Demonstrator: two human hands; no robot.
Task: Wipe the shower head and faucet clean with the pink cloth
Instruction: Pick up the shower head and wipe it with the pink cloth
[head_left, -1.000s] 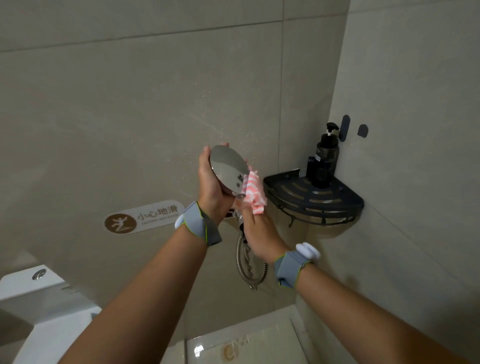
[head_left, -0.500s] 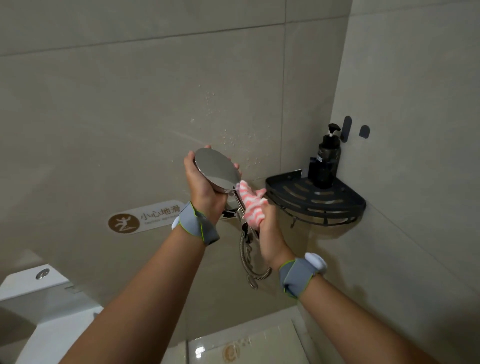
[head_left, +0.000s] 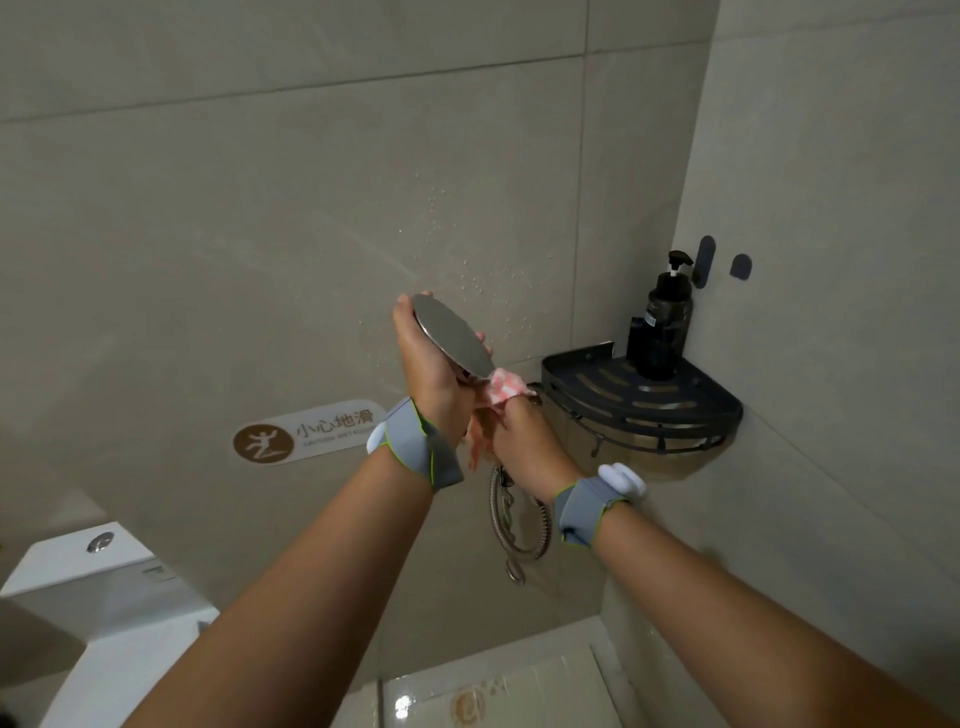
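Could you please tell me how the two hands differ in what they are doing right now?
The left hand grips the round shower head by its rim, while the right hand clutches the pink cloth just below it. The left hand sits higher; the right hand is lower, over the hose. Both wear grey wristbands.

Large beige wall tiles (head_left: 260, 208) meet at a corner, the left wall speckled with water drops. A black corner shelf (head_left: 644, 410) carries a dark pump bottle (head_left: 667, 325). A slip-warning sign (head_left: 306, 431) sits lower left, above a white toilet tank (head_left: 98, 577).
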